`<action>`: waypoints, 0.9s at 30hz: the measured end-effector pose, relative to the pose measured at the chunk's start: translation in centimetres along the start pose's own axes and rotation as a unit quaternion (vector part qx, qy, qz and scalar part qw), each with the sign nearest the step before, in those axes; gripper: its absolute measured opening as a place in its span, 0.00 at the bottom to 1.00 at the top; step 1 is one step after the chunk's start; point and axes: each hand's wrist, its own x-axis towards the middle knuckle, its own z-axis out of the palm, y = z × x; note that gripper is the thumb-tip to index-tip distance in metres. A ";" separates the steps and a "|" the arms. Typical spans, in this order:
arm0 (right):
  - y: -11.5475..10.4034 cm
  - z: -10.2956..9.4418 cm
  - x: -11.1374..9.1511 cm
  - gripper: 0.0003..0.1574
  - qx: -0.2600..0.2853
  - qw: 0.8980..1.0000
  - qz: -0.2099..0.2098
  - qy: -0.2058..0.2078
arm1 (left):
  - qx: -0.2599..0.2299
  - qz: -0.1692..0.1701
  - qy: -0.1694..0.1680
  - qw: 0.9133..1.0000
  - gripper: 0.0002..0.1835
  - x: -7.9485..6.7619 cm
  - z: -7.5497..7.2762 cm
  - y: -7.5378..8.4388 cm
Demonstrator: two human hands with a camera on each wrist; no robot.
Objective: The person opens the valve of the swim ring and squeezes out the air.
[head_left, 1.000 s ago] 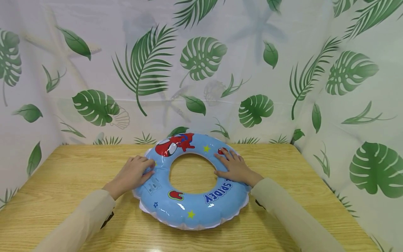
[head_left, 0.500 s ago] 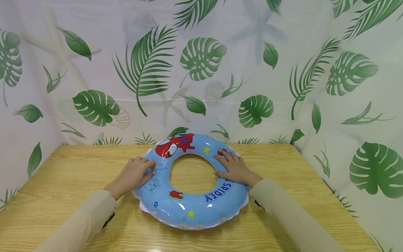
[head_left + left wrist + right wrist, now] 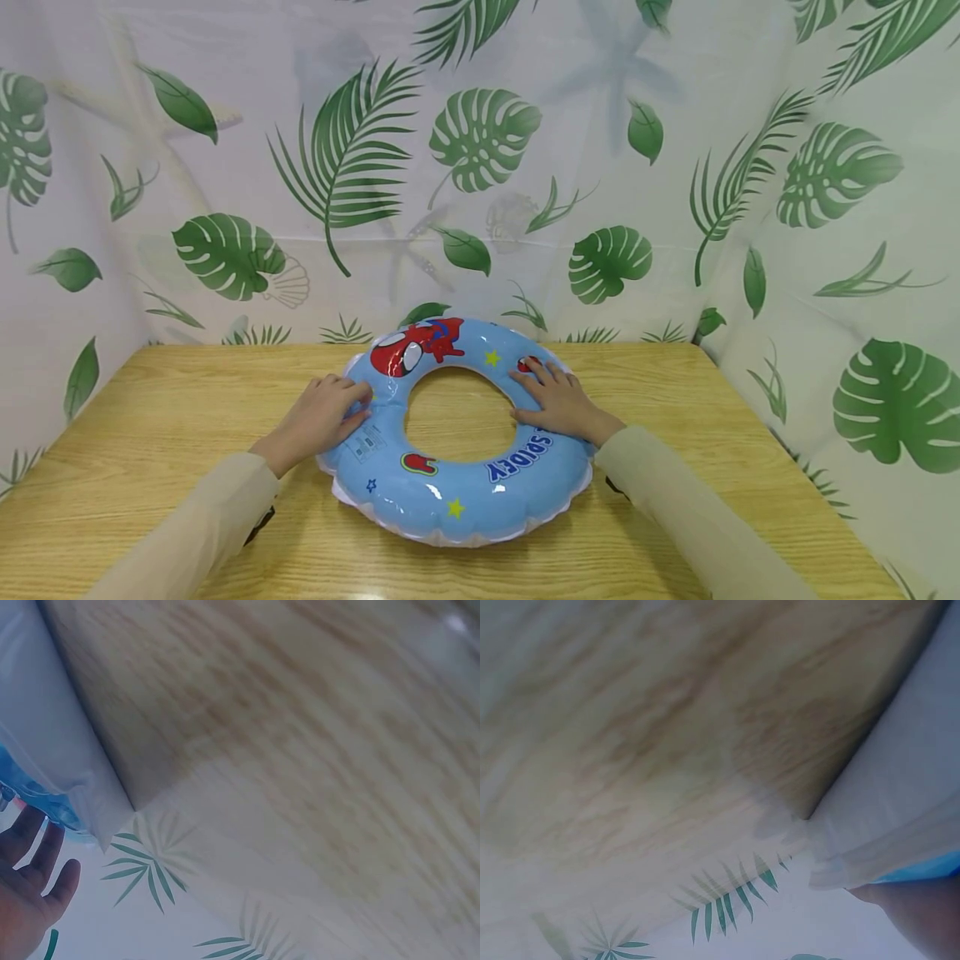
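A light blue inflatable swim ring [image 3: 457, 500] with a red masked figure, yellow stars and the word SPIDEY lies flat on the table in the head view. My left hand [image 3: 318, 414] rests on its left side, fingers lightly bent and thumb apart from them, near a printed label. On the right side my right hand [image 3: 558, 402] lies on top with its fingers spread. The left wrist view shows loose fingers of the left hand [image 3: 26, 889] against the ring's edge [image 3: 52, 727]. Only part of the right hand [image 3: 922, 911] appears in the right wrist view, beside the ring's pale underside [image 3: 907, 750].
The wooden table [image 3: 187, 400] extends around the ring on all sides. Behind it and along both sides hangs a white curtain [image 3: 525, 275] printed with green leaves. Light beige sleeves cover both forearms.
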 end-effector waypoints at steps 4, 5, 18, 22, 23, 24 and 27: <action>0.0 0.1 0.1 0.41 -0.001 1.000 -0.001 -0.002 | 0.000 0.001 0.000 1.000 0.07 0.0 -0.1 0.2; 0.0 0.0 0.1 0.41 0.000 1.000 -0.001 -0.003 | 0.000 0.001 0.001 1.000 0.07 0.0 -0.1 0.2; -0.2 -0.1 -0.1 0.40 -0.004 1.000 -0.003 -0.006 | -0.004 0.001 -0.010 1.000 0.07 0.0 0.2 0.2; -0.3 -0.2 -0.1 0.40 -0.008 1.000 -0.001 -0.012 | -0.002 0.000 -0.014 1.000 0.07 0.0 0.0 0.3; -0.4 -0.2 -0.1 0.40 -0.008 1.000 0.000 -0.014 | -0.002 0.001 -0.014 1.000 0.07 0.0 0.0 0.4; -0.3 -0.1 0.0 0.40 -0.008 1.000 0.001 -0.015 | -0.002 0.000 -0.015 1.000 0.07 0.0 0.0 0.4; -0.3 -0.1 0.0 0.40 -0.007 1.000 0.003 -0.018 | -0.002 0.000 -0.016 1.000 0.07 0.0 -0.1 0.4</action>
